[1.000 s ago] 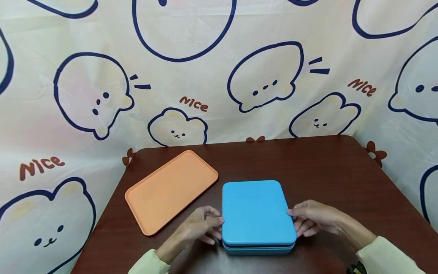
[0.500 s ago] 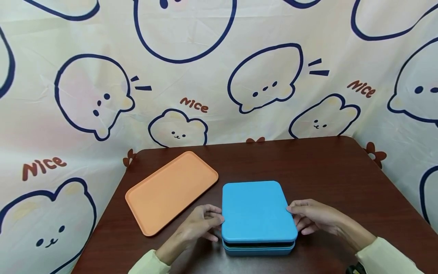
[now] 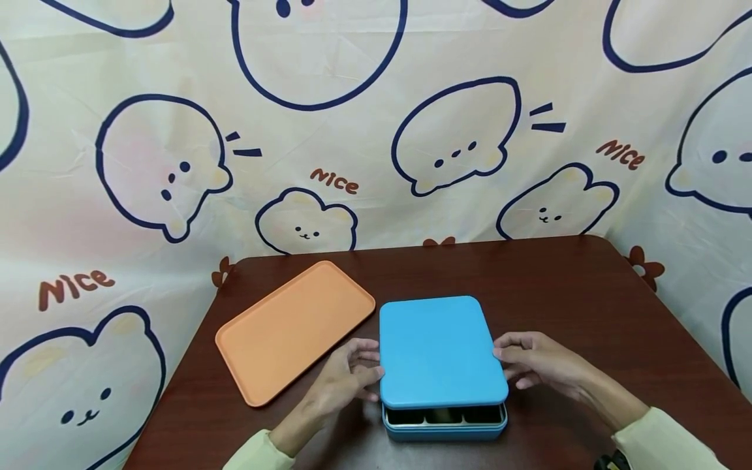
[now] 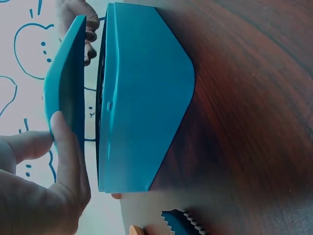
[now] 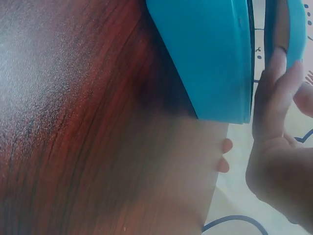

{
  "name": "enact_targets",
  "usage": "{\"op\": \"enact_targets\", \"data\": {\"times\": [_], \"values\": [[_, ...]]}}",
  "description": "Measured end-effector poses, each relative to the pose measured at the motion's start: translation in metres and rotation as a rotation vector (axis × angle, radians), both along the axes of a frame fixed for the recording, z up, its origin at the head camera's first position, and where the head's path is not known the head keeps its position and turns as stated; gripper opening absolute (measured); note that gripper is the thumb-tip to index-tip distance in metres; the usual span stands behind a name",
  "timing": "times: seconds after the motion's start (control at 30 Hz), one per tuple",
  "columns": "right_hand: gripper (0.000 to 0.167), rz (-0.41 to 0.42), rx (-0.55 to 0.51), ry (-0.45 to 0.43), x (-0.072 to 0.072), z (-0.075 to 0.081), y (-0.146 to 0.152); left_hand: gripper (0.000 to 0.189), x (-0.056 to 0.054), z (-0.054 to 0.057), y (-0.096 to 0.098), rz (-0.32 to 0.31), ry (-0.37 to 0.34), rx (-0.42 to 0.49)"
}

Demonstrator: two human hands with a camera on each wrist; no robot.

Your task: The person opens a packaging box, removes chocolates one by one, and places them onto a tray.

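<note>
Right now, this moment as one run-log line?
left hand: grips lid | right hand: grips lid | lid: held above blue box, gap visible | orange tray: on table

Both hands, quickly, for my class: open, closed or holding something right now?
Left hand: holding the blue lid by its left edge.
Right hand: holding the same lid by its right edge, above the blue box.

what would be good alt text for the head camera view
A blue lid is held in a person's left grip and right grip, raised above a blue box with compartments showing at its near edge. An orange tray lies to the left on a dark brown table, before a cloth printed with cartoon faces.
</note>
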State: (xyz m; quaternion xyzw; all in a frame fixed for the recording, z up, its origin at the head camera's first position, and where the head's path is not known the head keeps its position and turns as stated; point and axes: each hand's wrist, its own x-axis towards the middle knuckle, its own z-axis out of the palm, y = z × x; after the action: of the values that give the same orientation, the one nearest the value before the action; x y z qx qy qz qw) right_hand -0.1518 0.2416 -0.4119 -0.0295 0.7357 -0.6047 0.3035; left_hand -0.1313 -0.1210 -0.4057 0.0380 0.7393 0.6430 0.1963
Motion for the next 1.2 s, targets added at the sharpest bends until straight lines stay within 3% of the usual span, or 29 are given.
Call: {"op": "enact_targets", "data": {"times": [0.13, 0.3, 0.53, 0.77, 0.93, 1.07, 1.2], "values": [[0.063, -0.049, 0.037, 0.049, -0.002, 0.001, -0.002, 0.059, -0.001, 0.001, 0.001, -0.001, 0.051, -0.008], [0.070, -0.073, 0.035, 0.124, -0.002, 0.003, -0.003, 0.065, -0.004, 0.003, -0.001, -0.030, 0.061, -0.027], [0.063, 0.035, 0.008, 0.209, 0.000, 0.004, -0.004, 0.074, -0.007, 0.005, -0.009, -0.148, 0.072, 0.001], [0.053, -0.002, -0.043, 0.194, -0.002, 0.005, -0.002, 0.070, -0.011, 0.007, -0.013, -0.217, 0.138, -0.039], [0.049, -0.013, -0.114, 0.231, -0.004, 0.006, 0.001, 0.062, -0.014, 0.006, -0.011, -0.180, 0.199, -0.048], [0.049, -0.018, -0.115, 0.270, -0.005, 0.006, 0.001, 0.060, -0.016, 0.005, -0.009, -0.111, 0.277, -0.059], [0.048, -0.011, -0.113, 0.328, -0.007, 0.007, 0.001, 0.058, -0.018, 0.004, -0.009, -0.080, 0.351, -0.054]]}}
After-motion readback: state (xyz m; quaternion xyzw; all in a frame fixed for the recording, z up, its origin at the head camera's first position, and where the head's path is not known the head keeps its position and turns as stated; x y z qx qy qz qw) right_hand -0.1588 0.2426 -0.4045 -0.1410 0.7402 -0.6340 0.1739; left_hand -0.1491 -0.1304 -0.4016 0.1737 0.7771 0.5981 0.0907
